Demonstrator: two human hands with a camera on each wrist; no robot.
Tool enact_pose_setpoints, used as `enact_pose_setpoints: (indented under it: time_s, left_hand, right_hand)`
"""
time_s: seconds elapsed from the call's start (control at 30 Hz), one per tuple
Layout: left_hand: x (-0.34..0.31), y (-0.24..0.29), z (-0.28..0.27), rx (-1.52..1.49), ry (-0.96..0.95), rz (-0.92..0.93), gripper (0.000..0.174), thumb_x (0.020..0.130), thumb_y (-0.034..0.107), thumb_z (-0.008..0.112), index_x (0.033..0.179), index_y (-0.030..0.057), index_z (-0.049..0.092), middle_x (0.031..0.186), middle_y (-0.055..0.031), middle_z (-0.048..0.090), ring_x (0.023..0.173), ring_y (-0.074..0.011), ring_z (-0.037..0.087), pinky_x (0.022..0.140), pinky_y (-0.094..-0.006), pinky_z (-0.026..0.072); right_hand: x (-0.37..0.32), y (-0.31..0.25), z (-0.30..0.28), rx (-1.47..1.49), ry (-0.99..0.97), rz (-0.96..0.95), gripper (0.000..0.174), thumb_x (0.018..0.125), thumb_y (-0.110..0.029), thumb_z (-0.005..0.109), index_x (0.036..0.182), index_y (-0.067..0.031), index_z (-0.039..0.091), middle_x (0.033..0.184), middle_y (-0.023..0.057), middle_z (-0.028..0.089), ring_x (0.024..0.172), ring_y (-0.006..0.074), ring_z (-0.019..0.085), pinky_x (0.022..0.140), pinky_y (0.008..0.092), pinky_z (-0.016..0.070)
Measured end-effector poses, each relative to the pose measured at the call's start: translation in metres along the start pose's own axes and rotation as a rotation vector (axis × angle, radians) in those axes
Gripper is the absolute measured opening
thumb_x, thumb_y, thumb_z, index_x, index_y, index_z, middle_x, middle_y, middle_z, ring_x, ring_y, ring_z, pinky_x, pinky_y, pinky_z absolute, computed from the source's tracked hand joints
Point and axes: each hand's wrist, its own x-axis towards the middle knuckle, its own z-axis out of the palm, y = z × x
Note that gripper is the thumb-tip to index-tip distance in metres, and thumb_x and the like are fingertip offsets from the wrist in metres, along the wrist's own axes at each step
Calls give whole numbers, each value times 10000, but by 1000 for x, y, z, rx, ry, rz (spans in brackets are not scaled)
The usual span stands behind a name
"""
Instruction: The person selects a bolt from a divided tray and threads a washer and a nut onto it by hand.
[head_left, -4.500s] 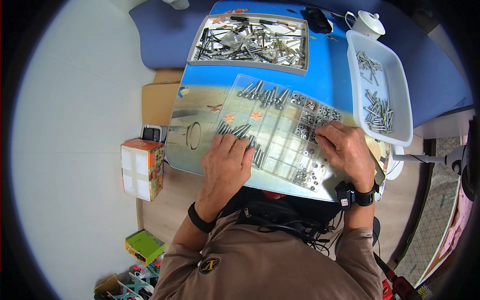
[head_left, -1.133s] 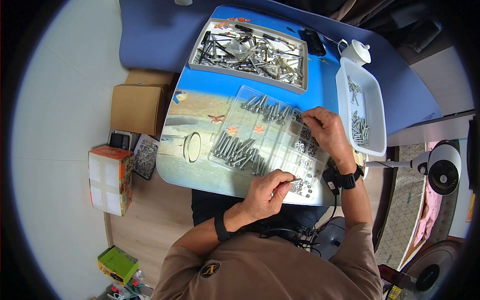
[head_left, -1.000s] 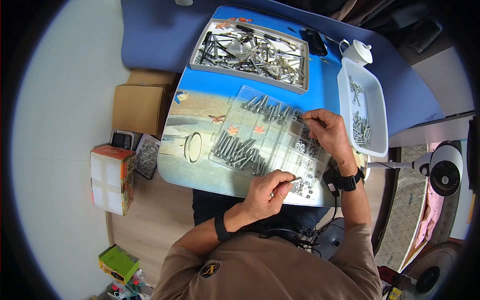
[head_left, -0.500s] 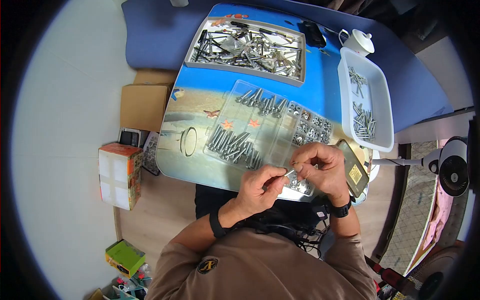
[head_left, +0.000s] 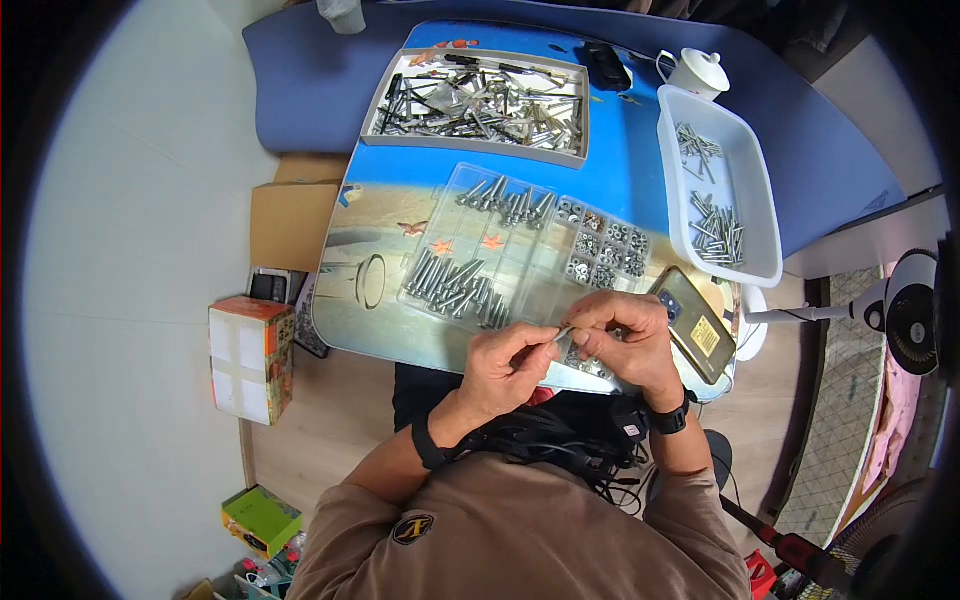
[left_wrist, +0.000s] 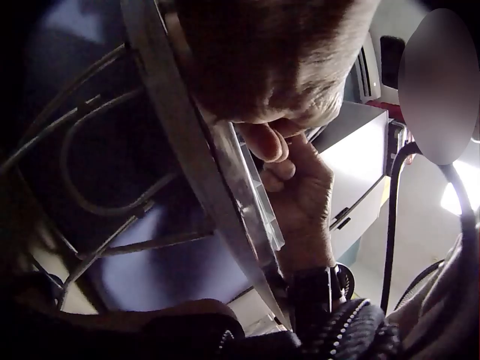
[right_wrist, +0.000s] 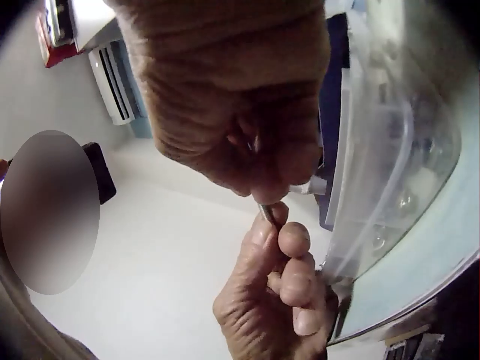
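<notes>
In the head view my left hand [head_left: 500,370] pinches a slim silver bolt [head_left: 564,333] between thumb and fingertips, just above the near edge of the table. Fingertips of my right hand [head_left: 632,340] pinch its other end. The right wrist view shows the bare metal shank [right_wrist: 266,214] bridging the two hands; I cannot tell whether a small nut or washer sits inside the right fingertips. Below the hands lies a clear divided organizer box [head_left: 545,265], holding bolts [head_left: 450,285] on its left and small nuts and washers [head_left: 605,248] on its right. The right hand covers its near right corner.
A shallow cardboard tray [head_left: 470,147] of mixed screws stands at the back. To the right are a white plastic tub [head_left: 770,225] with screws and a lidded white cup [head_left: 700,72]. A phone [head_left: 700,330] lies beside the right hand.
My right hand has left the box's small-parts compartments and come down to the left hand, meeting at the bolt. Both hands have since shifted slightly left, and the phone now shows fully.
</notes>
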Motion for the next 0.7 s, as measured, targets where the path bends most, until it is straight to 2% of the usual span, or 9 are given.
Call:
enact_pose_setpoints:
  time_s: [0.1,0.2,0.27,0.3,0.4,0.47,0.63,0.7]
  left_hand:
    - [-1,-1,-1,10,-8,3,117,914,25,664,1023,-17,665,775,-81,718,612,-114,671,536,-252,518]
    - [0,1,-1,-2,-18,-4,120,911,19,663,1026,-18,662,772,-80,718,600,-104,663,525,-248,512]
    - [0,1,-1,-18,-21,-19,117,910,15,661,1022,-17,659,771,-78,719,591,-98,657,519,-246,510]
    - [0,-1,-1,-22,-16,6,124,906,-10,657,1029,-24,661,783,-88,724,575,-86,647,495,-229,502]
    - [1,-1,-2,-39,-10,16,137,902,-35,652,1039,-31,658,796,-99,730,558,-73,637,470,-213,494]
    - [0,-2,-3,-56,-10,2,140,903,-35,652,1043,-32,654,796,-100,730,557,-73,637,470,-213,495]
    - [0,-1,-3,-70,-22,1,143,904,-32,657,1046,-35,646,811,-103,732,560,-81,644,473,-213,497]
    - [0,0,-4,-71,-19,-2,143,903,-28,662,1045,-34,649,817,-103,732,564,-82,647,475,-214,498]
  right_hand:
    - [0,0,-2,-83,-14,-92,53,851,28,716,897,5,703,830,71,709,615,74,632,532,219,465]
    - [-1,-2,-2,34,-15,5,58,850,11,724,906,8,710,836,73,711,628,77,639,541,228,467]
    - [-1,-4,-1,102,11,147,61,834,7,735,892,8,713,831,79,713,649,92,655,564,248,479]
    - [-1,-3,-1,102,10,149,61,834,7,735,892,8,713,831,79,713,649,92,655,564,248,479]
    - [2,2,0,36,18,38,63,811,24,741,862,6,709,824,81,714,662,100,664,583,263,490]
    - [3,4,2,-113,36,-86,72,793,37,746,840,-4,710,797,72,713,652,102,660,594,266,494]
    - [2,4,4,12,35,15,117,791,29,765,890,-13,719,761,56,709,690,92,656,593,257,486]
    - [1,-2,5,110,50,211,153,794,21,780,931,-7,720,811,57,718,688,76,644,594,245,481]
